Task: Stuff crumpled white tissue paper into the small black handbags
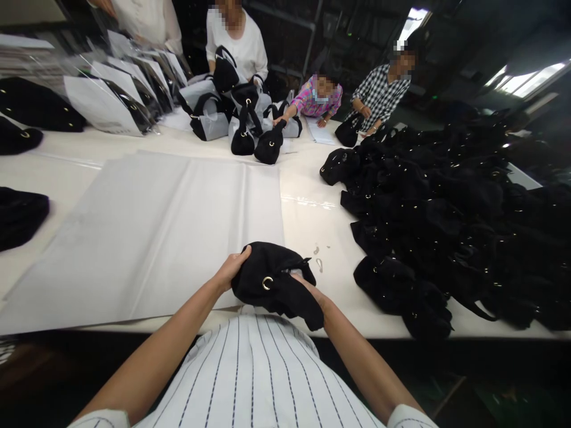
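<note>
L hand [234,267] grips the L end of a black bag [254,270], thumb on top, fingers mostly tucked behind; R hand [307,288] is in at the bag's R side by the opening, fingers hidden, so can't tell if they're spread or closed on smth. The bag is held at the near edge of the white table [307,178], gold ring [267,283] facing up, mouth parted; a pale bit shows at the opening, can't tell what. Progress, as far as it shows: this one looks mid-way, prob. not finished, since it's open w/ a hand inside. Lots left, I'd say: big heap of black bags [428,208] on the R, loose & unwrapped, vs. a smaller lot at far centre, black bags w/ grey-white wrap [214,123], which look further on. Far L, a row of bags in clear sleeves w/ white sheets [102,107] looks about done. Large pale sheets [200,202] lie flat just L of the hands, apparently unused. Across the table, a person in a pink check shirt [307,98] has a hand on one bag [268,147], & a person in black-white check [379,95] handles another [349,131], so work's spread out & total count unclear.
</note>
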Tool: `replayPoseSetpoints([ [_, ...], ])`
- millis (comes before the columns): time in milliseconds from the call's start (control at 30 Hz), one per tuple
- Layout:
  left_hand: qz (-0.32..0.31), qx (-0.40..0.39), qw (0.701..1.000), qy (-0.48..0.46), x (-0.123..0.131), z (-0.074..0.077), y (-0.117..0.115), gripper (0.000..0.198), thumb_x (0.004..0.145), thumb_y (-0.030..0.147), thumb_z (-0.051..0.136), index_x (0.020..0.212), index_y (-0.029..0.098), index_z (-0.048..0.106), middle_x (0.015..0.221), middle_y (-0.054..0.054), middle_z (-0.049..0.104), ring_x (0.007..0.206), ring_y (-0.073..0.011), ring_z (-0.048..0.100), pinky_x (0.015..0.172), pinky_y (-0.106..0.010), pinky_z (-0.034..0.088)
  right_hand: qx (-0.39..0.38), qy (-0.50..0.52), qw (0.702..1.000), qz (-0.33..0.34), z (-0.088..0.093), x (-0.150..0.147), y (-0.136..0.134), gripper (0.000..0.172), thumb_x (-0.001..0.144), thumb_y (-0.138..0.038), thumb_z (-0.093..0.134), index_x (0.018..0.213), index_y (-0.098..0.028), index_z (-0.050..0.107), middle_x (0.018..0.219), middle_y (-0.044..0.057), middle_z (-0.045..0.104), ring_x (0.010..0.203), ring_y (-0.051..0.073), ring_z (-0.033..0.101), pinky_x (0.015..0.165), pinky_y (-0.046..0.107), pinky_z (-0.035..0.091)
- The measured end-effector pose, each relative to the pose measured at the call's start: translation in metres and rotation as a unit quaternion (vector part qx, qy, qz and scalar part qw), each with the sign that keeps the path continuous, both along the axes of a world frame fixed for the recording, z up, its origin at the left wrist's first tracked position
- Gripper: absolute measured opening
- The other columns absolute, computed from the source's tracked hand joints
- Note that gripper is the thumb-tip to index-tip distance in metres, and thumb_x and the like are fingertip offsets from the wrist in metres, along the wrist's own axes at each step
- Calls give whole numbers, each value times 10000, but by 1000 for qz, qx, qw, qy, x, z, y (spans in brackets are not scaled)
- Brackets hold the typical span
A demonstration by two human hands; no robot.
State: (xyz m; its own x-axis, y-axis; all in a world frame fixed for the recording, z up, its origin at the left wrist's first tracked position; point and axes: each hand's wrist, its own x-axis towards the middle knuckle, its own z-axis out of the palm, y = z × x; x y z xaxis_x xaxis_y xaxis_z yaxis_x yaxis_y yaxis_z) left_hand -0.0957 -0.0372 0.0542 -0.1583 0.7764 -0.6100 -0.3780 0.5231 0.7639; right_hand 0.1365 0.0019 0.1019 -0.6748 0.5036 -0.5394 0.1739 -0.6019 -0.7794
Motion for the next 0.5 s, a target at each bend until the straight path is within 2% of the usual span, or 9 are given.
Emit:
replayPoseSetpoints([
  [100,27,2,1000,-16,1,-25,4,644,634,722,682,831,108,693,776,-128,718,703,-214,650,657,-301,500,44,-6,998,38,5,-16,4,297,646,-426,781,780,-177,692,670,5,637,623,149,571,603,258,472],
  [233,54,-66,994,65,-18,-53,-1,564,544,614,775,757,101,678,608,-67,656,561,-173,575,551,-283,432,68,-20,994,78,-15,-50,-13,185,652,-346,754,745,-190,716,633,-6,633,591,150,562,636,288,475],
  [333,52,-65,993,79,-34,-61,-12,495,512,526,797,751,111,672,555,-15,605,506,-133,512,509,-251,373,137,-17,984,115,-22,-60,-27,132,703,-258,679,811,-216,743,682,-6,671,698,190,624,732,332,497],
  [400,49,-57,994,78,-39,-61,-18,472,511,505,790,765,126,671,568,3,597,505,-118,499,504,-235,356,217,-32,967,129,-19,-55,-29,208,742,-203,600,879,-229,754,763,3,707,794,217,652,804,363,502],
  [500,57,-55,993,84,-37,-63,-20,458,522,515,770,765,143,661,555,25,575,501,-106,483,499,-220,341,307,-73,947,68,-15,-45,-26,396,737,-109,507,1032,-243,736,967,25,728,955,233,659,924,391,485],
])
